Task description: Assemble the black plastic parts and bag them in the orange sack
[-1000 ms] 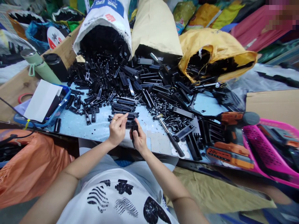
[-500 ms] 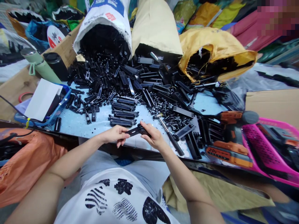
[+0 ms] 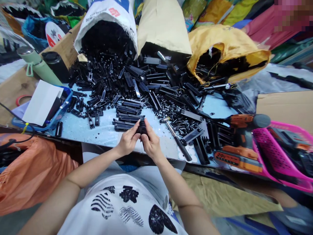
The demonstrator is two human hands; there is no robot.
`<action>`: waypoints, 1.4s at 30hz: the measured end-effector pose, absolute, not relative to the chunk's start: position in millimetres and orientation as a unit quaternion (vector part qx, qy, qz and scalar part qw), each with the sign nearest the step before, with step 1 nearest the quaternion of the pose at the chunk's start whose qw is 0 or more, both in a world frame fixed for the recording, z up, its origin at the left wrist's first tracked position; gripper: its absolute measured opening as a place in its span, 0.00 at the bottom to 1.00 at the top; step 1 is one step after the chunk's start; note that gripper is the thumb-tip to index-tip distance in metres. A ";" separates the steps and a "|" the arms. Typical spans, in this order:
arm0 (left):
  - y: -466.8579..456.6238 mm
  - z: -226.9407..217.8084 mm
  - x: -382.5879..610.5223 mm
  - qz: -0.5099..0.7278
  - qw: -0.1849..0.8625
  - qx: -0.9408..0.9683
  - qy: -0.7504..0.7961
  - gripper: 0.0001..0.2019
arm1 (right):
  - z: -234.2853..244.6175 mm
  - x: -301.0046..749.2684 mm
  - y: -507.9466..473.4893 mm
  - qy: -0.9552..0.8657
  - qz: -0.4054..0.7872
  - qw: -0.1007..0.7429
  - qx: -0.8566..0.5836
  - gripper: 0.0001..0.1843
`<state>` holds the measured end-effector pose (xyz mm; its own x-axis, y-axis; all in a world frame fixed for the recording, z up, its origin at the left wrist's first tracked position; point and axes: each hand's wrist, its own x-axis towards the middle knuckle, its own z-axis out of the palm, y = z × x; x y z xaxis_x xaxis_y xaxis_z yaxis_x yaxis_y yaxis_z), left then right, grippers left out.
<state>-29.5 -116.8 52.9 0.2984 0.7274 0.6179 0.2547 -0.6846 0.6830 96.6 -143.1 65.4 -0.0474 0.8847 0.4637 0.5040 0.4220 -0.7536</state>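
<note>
Between my left hand [image 3: 128, 141] and my right hand [image 3: 151, 141] is a small black slotted part [image 3: 141, 126], pinched by the fingers and thumbs of both. My fingers cover much of it, so its full shape is hidden. Just behind my hands lies a stack of long black hinged pieces [image 3: 128, 112], side by side on the blue tabletop [image 3: 105, 135]. To the right of my right hand a hammer [image 3: 177, 137] lies at a slant, its head beside a heap of small metal pins [image 3: 168, 112].
Black parts [image 3: 102, 78] spill from a white sack [image 3: 107, 19], a beige sack [image 3: 163, 26] and a yellow sack [image 3: 227, 39]. An orange power drill [image 3: 242, 140] rests beside a pink basket [image 3: 281, 153]. A blue tray [image 3: 58, 109] and a green bottle [image 3: 41, 67] stand left. Another person's sleeve [image 3: 266, 26] shows top right.
My hands have come closer together and slightly up. The black part has turned from lying lengthwise between them to pointing away from me, with both hands now gripping its sides.
</note>
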 end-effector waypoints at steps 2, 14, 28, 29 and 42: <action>-113.9 55.1 -38.8 0.512 0.201 0.780 0.298 0.25 | 66.5 99.7 -146.0 -0.710 0.186 0.469 -0.491 0.32; -122.9 60.0 -44.4 0.542 0.219 0.719 0.375 0.21 | 57.7 89.0 -143.6 -0.693 0.258 0.455 -0.497 0.32; -101.2 64.8 -66.8 0.340 0.549 0.694 0.319 0.26 | 54.3 133.1 -134.0 -0.799 0.205 0.393 -0.407 0.31; -100.1 64.9 -69.4 0.289 0.637 0.647 0.302 0.27 | 53.3 140.1 -133.9 -0.797 0.198 0.397 -0.409 0.31; -101.0 67.7 -69.4 0.232 0.602 0.655 0.394 0.20 | 52.1 155.7 -135.2 -0.770 0.166 0.386 -0.480 0.31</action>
<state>-69.4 -101.0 67.7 0.5810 0.7960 -0.1701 0.2366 0.0348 0.9710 155.7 -135.2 52.1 -0.2424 0.8672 0.4349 0.6105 0.4848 -0.6264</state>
